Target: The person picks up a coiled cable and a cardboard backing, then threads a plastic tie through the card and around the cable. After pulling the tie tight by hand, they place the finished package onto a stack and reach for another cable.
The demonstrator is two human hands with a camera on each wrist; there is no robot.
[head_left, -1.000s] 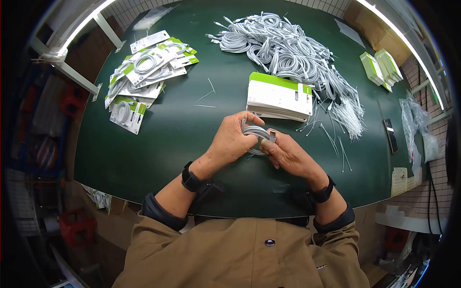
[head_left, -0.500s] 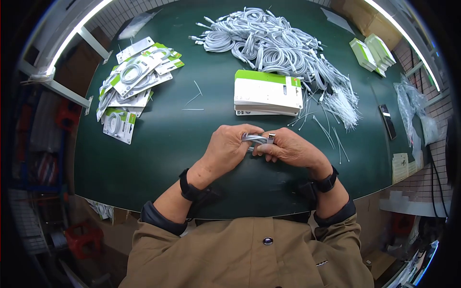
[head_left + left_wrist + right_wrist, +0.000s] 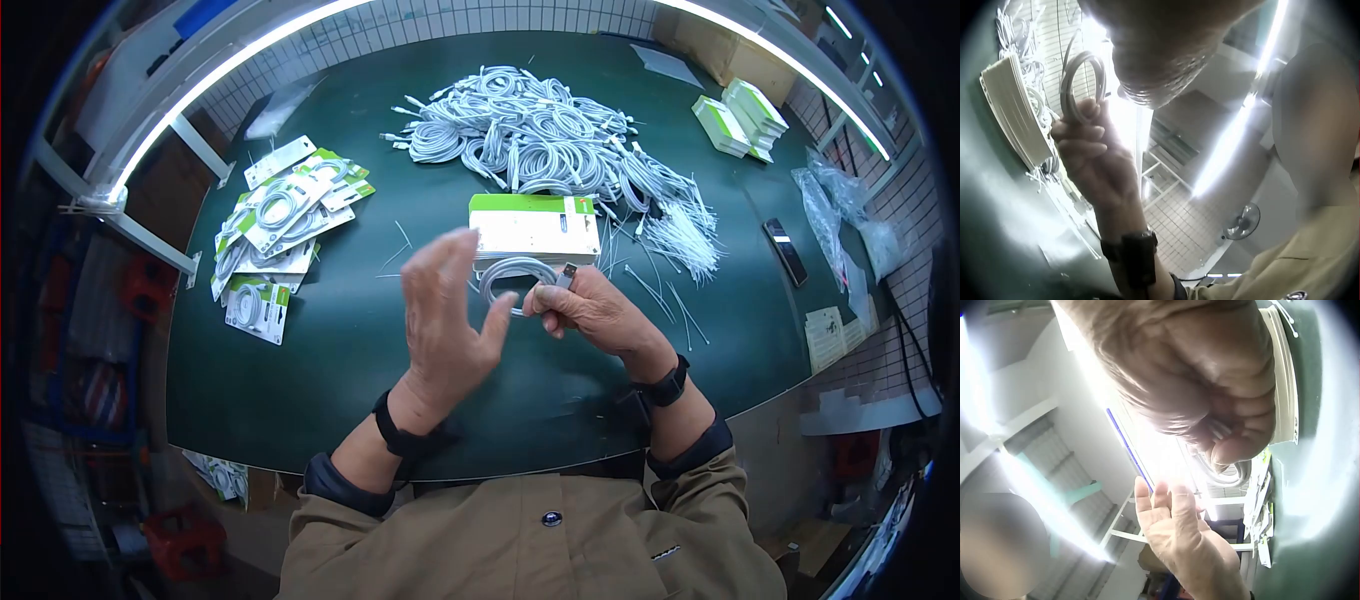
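My right hand (image 3: pixel 598 315) pinches a coiled grey-white USB cable (image 3: pixel 488 283) between thumb and curled fingers. Its USB plug (image 3: pixel 568 274) sticks up beside the thumb. The ring of cable stands out to the left, in front of the card stack (image 3: pixel 535 232). Raised beside the coil, my left hand (image 3: pixel 440 320) has its fingers extended and thumb spread, apart from the cable. Seen from the left wrist, the coil (image 3: pixel 1067 94) rises above the right fist (image 3: pixel 1100 159). The right wrist view shows the straight left fingers (image 3: pixel 1183 503); there the right hand (image 3: pixel 1197 369) covers most of the coil.
Behind the card stack lies a heap of coiled cables (image 3: pixel 540 130), with loose white cable ties (image 3: pixel 685 240) to its right. Carded cables (image 3: pixel 285 215) are piled at the left. Further right are green-white card stacks (image 3: pixel 735 125), a phone (image 3: pixel 785 252) and plastic bags (image 3: pixel 830 230).
The left hand has let go of the cable and moved left and up, its fingers straightening. The right hand keeps hold of the coil, whose ring now shows. The head view has shifted.
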